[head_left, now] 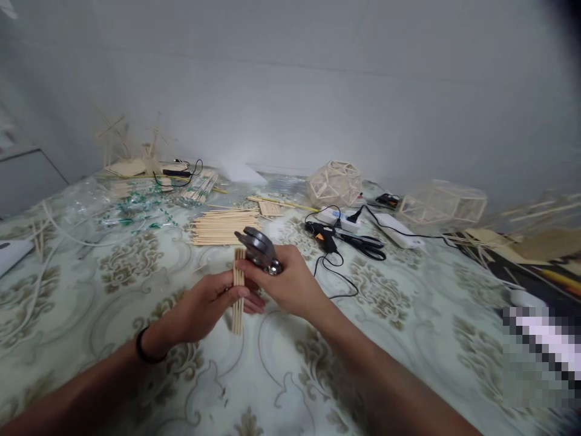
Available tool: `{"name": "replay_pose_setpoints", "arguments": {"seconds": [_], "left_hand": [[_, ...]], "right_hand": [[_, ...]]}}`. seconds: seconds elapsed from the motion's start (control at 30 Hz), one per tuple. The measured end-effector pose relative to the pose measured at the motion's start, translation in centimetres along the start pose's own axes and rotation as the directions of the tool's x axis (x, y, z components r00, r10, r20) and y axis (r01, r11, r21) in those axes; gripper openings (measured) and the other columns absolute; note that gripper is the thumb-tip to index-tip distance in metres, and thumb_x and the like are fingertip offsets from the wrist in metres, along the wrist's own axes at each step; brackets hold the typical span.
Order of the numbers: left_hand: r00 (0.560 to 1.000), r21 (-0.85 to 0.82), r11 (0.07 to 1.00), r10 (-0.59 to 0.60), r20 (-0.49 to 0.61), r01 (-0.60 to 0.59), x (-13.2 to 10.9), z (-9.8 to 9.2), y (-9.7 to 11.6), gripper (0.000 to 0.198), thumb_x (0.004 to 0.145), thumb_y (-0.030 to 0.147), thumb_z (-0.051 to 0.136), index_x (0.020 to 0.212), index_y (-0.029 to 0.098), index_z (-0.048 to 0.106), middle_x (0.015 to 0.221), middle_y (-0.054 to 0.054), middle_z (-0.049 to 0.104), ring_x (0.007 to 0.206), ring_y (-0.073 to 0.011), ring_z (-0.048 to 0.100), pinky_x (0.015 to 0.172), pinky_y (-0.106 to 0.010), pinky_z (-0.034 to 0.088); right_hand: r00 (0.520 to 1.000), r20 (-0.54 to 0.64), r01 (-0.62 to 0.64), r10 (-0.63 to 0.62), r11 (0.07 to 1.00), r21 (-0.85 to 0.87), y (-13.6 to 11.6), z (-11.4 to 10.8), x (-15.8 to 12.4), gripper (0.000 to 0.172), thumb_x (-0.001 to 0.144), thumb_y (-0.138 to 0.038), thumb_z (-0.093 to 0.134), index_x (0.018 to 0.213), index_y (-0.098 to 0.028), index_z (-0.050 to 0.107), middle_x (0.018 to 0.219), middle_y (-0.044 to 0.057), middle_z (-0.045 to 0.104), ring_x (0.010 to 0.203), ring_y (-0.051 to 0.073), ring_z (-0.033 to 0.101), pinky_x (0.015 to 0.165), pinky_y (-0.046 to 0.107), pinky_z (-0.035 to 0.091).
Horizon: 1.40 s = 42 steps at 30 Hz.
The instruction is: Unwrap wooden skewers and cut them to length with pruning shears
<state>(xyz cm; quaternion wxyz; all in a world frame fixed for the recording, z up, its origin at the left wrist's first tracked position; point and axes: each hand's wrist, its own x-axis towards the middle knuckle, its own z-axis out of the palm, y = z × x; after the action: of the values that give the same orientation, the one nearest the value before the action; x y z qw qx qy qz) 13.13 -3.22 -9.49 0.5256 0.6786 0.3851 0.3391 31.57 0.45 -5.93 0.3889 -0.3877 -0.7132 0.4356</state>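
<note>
A small bundle of wooden sticks (238, 315) stands nearly upright over the table, pinched between the thumb and fingers of my left hand (204, 307). My right hand (290, 281) is closed round a grey metal hand tool (258, 243) with a rounded, shiny head; its exact kind is hard to make out. The tool's head is beside the top of the bundle, and my right fingers touch the sticks there. Just beyond both hands, a pile of wooden sticks (224, 227) lies flat on the patterned tablecloth (267, 387).
To the right lie a black glue gun (323, 235), black scissors (365, 245) and a white power strip (340, 219) with cords. Stick-built frames (334, 183) stand along the wall. Plastic wrappers (136, 212) and packed sticks (198, 188) cover the back left.
</note>
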Motion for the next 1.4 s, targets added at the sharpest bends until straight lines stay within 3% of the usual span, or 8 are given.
{"name": "replay_pose_setpoints", "arguments": {"seconds": [0.17,0.4,0.53,0.7,0.83,1.13,1.4], "left_hand": [[0.994,-0.297,0.949,-0.109,-0.003,0.103,0.2,0.7,-0.5,0.035,0.097,0.051,0.061,0.097,0.016,0.064,0.095,-0.012,0.082,0.087,-0.0271,0.080,0.083,-0.043,0.065],[0.992,-0.312,0.942,-0.124,0.009,0.120,0.2,0.5,-1.0,0.036,0.097,0.050,0.062,0.094,0.015,0.064,0.093,-0.012,0.082,0.086,-0.0264,0.080,0.083,-0.044,0.065],[0.996,-0.218,0.972,-0.090,-0.001,0.088,0.1,0.2,-0.5,0.033,0.101,0.045,0.057,0.095,0.015,0.069,0.095,-0.012,0.082,0.086,-0.0253,0.080,0.084,-0.041,0.064],[0.995,0.118,0.993,0.038,-0.093,-0.027,-0.2,0.1,1.2,0.031,0.102,0.035,0.052,0.091,0.020,0.077,0.091,-0.005,0.081,0.092,-0.0242,0.075,0.089,-0.035,0.059],[0.966,0.280,0.958,0.124,-0.226,-0.058,-0.3,0.2,1.8,0.029,0.097,0.032,0.056,0.075,0.021,0.072,0.067,0.000,0.069,0.069,-0.0209,0.067,0.076,-0.031,0.056],[0.964,0.316,0.947,0.126,-0.234,-0.047,0.1,0.1,1.0,0.034,0.096,0.031,0.054,0.063,0.021,0.059,0.055,0.005,0.050,0.054,-0.0148,0.051,0.069,-0.027,0.051],[0.973,0.356,0.932,0.137,-0.186,-0.063,0.2,-0.1,0.9,0.033,0.097,0.030,0.053,0.068,0.021,0.066,0.060,0.002,0.060,0.061,-0.0172,0.060,0.070,-0.026,0.053]], "right_hand": [[0.995,0.035,-0.097,0.095,0.994,0.054,0.9,-0.1,0.8,0.036,0.084,-0.047,0.071,0.066,-0.018,0.058,0.056,-0.003,0.054,0.054,0.011,0.045,0.053,0.023,0.037],[0.994,0.036,-0.103,0.101,0.993,0.061,1.3,-0.1,1.1,0.041,0.080,-0.052,0.073,0.063,-0.020,0.053,0.056,-0.005,0.047,0.054,0.010,0.040,0.053,0.024,0.033],[0.995,0.059,-0.088,0.082,0.992,0.089,0.9,-0.2,0.9,0.036,0.082,-0.048,0.073,0.067,-0.018,0.060,0.059,-0.004,0.053,0.057,0.011,0.045,0.056,0.024,0.037],[0.994,0.093,-0.069,0.054,0.983,0.170,0.0,-0.2,0.3,0.031,0.083,-0.046,0.075,0.074,-0.018,0.064,0.062,-0.002,0.059,0.058,0.013,0.052,0.058,0.026,0.044],[0.998,0.057,-0.013,0.004,0.987,0.161,-0.4,-0.1,-0.1,0.028,0.079,-0.046,0.079,0.077,-0.020,0.069,0.069,0.000,0.064,0.064,0.015,0.057,0.060,0.028,0.048],[0.999,-0.005,0.054,-0.054,0.987,0.150,-0.2,0.0,-0.1,0.024,0.080,-0.044,0.079,0.084,-0.020,0.077,0.079,0.003,0.073,0.073,0.019,0.066,0.068,0.031,0.054],[0.999,-0.023,0.027,-0.024,0.992,0.122,0.2,-0.1,-0.2,0.026,0.078,-0.045,0.081,0.076,-0.020,0.075,0.072,0.002,0.069,0.066,0.017,0.062,0.060,0.028,0.051]]}}
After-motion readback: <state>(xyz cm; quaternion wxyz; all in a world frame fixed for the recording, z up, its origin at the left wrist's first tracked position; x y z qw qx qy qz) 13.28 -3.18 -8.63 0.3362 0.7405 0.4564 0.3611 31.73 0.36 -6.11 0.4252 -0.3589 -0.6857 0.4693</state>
